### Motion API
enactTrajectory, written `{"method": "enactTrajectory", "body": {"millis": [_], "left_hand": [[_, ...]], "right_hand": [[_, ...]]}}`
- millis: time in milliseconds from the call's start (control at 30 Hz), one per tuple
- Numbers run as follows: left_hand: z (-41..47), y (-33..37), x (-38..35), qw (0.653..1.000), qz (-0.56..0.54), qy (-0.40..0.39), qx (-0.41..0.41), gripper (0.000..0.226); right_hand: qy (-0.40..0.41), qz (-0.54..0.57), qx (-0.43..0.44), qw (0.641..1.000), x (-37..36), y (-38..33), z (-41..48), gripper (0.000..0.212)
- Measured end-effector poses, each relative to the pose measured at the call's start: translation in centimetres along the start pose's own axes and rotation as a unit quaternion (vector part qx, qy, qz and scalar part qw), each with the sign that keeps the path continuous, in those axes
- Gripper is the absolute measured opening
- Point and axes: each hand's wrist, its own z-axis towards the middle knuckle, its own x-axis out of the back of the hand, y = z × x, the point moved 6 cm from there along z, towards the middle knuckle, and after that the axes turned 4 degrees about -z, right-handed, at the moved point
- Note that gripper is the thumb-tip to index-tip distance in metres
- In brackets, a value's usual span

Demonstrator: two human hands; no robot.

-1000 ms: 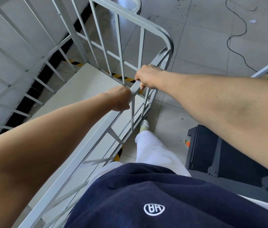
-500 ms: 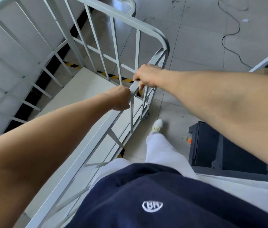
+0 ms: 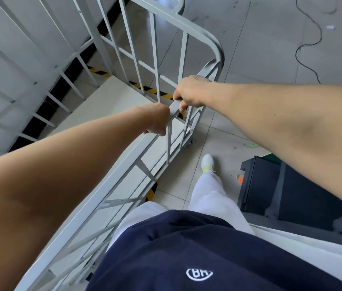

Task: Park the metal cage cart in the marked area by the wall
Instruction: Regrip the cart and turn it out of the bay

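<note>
Grey barred cage cart (image 3: 111,101) (pale flat deck) stands over yellow-black floor tape (image 3: 99,71).

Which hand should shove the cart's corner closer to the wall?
Probably the right hand: it grips the cage cart's top rail nearest the rounded corner; the left hand grips farther back.

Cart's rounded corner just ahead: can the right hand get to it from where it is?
Probably yes. The right hand grips the top rail of the cart just short of that corner, and the rail between them looks bare.
</note>
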Motion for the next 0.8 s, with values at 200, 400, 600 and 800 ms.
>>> {"method": "enactTrajectory", "body": {"millis": [200, 400, 600, 800], "left_hand": [[2.8, 2.2, 4.4, 0.999, -0.027, -0.026, 0.011, 0.034], [9.0, 4.6, 10.3, 0.998, -0.045, -0.048, 0.022, 0.029], [13.2, 1.9, 15.2, 0.992, -0.08, -0.024, 0.095, 0.037], [15.4, -0.6, 16.7, 0.984, -0.111, -0.05, 0.133, 0.049]], "right_hand": [[-0.056, -0.046, 0.099, 0.992, 0.9, 1.1, 0.9, 0.04], [-0.066, -0.12, 0.135, 0.981, 4.8, 8.9, 3.1, 0.048], [-0.073, -0.215, 0.202, 0.953, 8.6, 14.3, 8.3, 0.05], [-0.082, -0.239, 0.254, 0.934, 10.9, 15.0, 11.4, 0.04]]}}
